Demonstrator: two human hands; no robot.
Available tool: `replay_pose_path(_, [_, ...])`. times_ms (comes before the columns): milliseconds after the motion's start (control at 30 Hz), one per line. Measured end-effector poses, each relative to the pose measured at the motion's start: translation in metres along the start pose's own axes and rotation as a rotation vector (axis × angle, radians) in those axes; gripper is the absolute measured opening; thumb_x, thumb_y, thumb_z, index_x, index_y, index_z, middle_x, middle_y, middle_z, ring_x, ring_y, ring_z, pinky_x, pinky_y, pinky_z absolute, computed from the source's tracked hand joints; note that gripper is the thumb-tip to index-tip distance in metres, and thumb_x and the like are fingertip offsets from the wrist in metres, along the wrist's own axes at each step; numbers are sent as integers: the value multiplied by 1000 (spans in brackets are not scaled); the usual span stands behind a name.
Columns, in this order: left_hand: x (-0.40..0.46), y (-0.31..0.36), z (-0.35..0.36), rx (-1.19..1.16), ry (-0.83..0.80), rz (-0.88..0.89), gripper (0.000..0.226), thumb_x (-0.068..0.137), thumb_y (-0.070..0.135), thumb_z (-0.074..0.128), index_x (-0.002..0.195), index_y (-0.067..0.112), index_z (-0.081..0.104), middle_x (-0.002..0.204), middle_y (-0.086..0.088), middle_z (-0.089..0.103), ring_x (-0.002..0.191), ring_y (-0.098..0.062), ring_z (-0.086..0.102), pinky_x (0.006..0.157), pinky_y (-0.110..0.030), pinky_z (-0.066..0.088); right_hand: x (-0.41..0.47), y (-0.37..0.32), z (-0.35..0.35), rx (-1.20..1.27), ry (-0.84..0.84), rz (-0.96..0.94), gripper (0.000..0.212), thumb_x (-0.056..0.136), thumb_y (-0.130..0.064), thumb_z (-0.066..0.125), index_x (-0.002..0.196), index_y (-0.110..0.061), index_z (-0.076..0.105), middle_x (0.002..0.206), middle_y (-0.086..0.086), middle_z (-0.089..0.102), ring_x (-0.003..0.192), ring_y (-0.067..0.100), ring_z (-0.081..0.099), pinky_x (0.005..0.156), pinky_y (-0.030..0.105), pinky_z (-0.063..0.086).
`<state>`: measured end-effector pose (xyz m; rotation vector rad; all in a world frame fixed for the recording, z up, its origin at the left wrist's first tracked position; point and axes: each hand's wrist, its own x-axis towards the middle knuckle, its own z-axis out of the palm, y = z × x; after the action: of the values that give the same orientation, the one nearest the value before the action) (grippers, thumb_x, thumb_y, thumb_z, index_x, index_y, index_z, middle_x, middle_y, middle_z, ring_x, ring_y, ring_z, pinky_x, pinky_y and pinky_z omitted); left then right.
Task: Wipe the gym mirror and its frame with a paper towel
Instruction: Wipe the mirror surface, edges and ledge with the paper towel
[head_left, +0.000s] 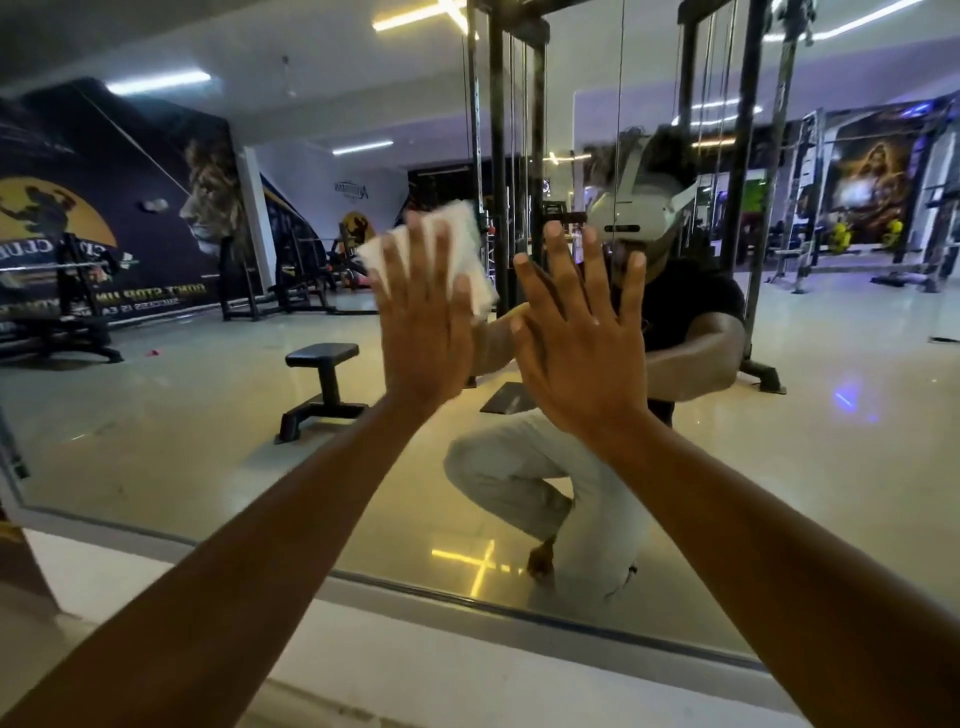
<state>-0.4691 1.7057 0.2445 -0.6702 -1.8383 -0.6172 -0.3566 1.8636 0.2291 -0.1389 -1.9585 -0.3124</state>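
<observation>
- Head view: a large gym mirror (218, 395) is seen filling most of the picture, with its pale frame (156, 535) running along the lower edge from lower left to lower right.
- At the far left of the reflection, a dark wall mural of a lion (208, 192) and several weight racks are shown.
- A small black bench (322, 384) is reflected on the shiny floor, left of centre.
- The left hand (423, 322) is laid flat against the glass with fingers straight and spread; a white paper towel (467, 244) is pressed under its fingers and palm, so the grip is released rather than curled round the sheet.
- The towel is found on the mirror at mid-height, just left of centre, its edges showing above and to the right of the fingers.
- The right hand (582, 343) is pressed flat on the glass just beside the left, fingers straight and apart, nothing held.
- Behind the hands, the crouching person's reflection and a black cable machine (519, 156) are seen.
</observation>
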Motion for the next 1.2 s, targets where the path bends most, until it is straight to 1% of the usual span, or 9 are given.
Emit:
replay_pose_path(100, [12,-39,-21,83,-127,385,61,121,40,24,176,24,2,184,-9,-4,169,-32,-9,136,-57,-5,-1,6,1,9,-1,-20,66,117,-56,25,177,-30,13,185,9,-1,171,37,-3,133,70,3])
replay_pose_path(133, [29,-55,-28,88,-113,379,60,121,40,24,175,28,0,184,-7,-4,170,-29,-9,136,-57,-5,-1,8,2,5,2,-28,66,117,-55,26,177,-31,12,185,9,-2,171,37,-3,133,70,3])
replay_pose_path(267, [54,-34,-30,6,52,-41,59,121,41,17,175,27,-5,184,-10,-5,169,-34,-7,136,-57,-6,0,7,8,5,12,-28,68,117,-56,29,177,-31,11,185,8,-2,171,37,-3,133,70,5])
replay_pose_path(433, [31,-26,-28,30,-157,505,63,120,39,28,176,23,6,184,-9,-4,169,-33,-8,136,-60,-2,-4,11,7,6,61,-40,68,117,-56,34,177,-30,16,185,8,5,171,35,1,135,67,5])
replay_pose_path(600, [86,-47,-42,-45,19,89,62,120,45,20,176,20,9,183,-12,-3,170,-34,-5,136,-59,-2,-5,10,7,-16,51,-24,67,117,-59,31,177,-32,17,185,6,5,171,33,1,135,65,5])
replay_pose_path(700, [59,-25,-30,-79,-37,241,66,119,41,25,174,6,13,182,-18,2,170,-35,-2,137,-54,-5,-4,9,5,-11,51,-14,67,117,-60,30,177,-32,18,185,6,5,171,34,1,136,65,3])
replay_pose_path(833, [64,-45,-33,-7,-76,543,63,117,32,45,171,6,26,183,-16,6,170,-33,0,137,-56,0,-5,9,3,-14,47,-22,66,117,-58,32,176,-31,19,185,5,6,172,33,1,135,66,4])
replay_pose_path(1000, [102,-55,-43,-150,50,164,69,115,28,36,174,7,8,183,-16,3,170,-35,-1,137,-52,-4,-6,7,0,-32,23,-11,66,117,-58,34,176,-31,20,185,6,6,171,33,1,135,67,6])
replay_pose_path(1200, [28,-59,-24,13,-139,535,78,116,52,33,175,11,3,184,-10,-3,170,-31,-5,136,-57,-2,-5,6,-7,-77,-28,-3,67,117,-58,31,177,-33,14,186,5,0,171,33,-4,134,67,7])
